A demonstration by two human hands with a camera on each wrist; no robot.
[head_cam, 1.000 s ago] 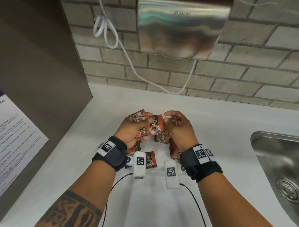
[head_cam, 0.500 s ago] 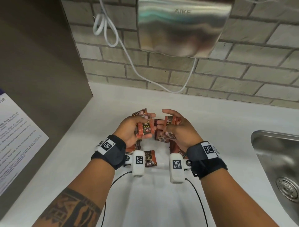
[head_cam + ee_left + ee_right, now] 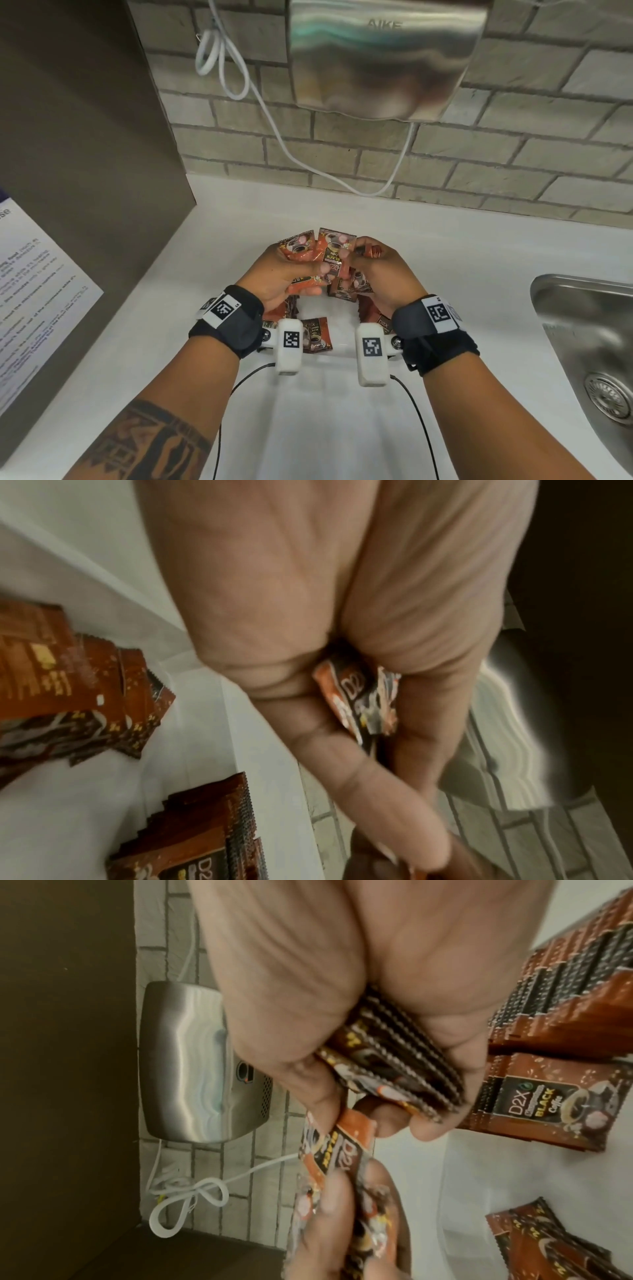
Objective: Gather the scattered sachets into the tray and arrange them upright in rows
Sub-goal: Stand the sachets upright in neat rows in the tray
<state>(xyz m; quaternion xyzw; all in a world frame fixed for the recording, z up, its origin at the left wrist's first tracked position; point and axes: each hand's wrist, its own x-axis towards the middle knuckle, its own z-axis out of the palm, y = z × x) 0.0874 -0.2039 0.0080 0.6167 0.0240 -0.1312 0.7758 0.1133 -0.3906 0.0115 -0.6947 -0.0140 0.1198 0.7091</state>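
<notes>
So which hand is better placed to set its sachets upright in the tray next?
Probably the right hand: it grips a squared stack of sachets beside a standing row. The left hand holds fanned ones.

- In front of me is a grey brick wall (image 3: 445, 154).
- A steel hand dryer (image 3: 383, 58) hangs there, its white cable (image 3: 274, 137) looping.
- A steel sink (image 3: 589, 342) sits at the white counter's (image 3: 462, 260) right edge.

Both forearms bare, no sleeves. Left forearm tattoo (image 3: 147, 442): dark geometric bands. Black wrist straps (image 3: 236, 322), one on each wrist, each carrying white tags printed with square black-and-white markers. White camera pods (image 3: 371, 354) screwed on inboard (also marker-labelled); thin black cables (image 3: 419, 431) trail back.
</notes>
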